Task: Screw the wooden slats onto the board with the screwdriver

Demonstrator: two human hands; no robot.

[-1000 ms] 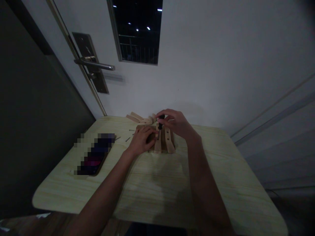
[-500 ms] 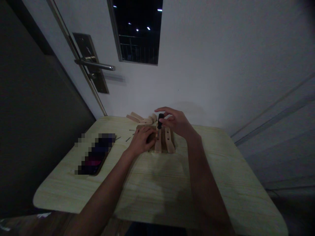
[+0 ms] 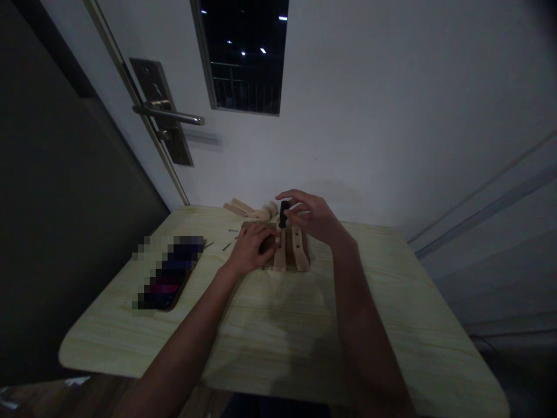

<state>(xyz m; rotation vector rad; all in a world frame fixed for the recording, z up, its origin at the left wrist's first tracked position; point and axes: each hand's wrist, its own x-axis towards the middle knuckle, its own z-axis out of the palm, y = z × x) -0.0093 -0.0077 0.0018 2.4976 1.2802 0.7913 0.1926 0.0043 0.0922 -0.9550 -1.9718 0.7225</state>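
mid-frame, right hand [image 3: 314, 218] pinches screwdriver [image 3: 284, 213], left hand [image 3: 251, 246] spreads over board [image 3: 290, 251]; rounded table edge [image 3: 491, 382], lower right, well apart from both.

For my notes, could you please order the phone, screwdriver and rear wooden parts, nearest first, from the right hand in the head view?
1. Screwdriver: in the right hand.
2. Rear wooden parts: to its left.
3. Phone: far left.
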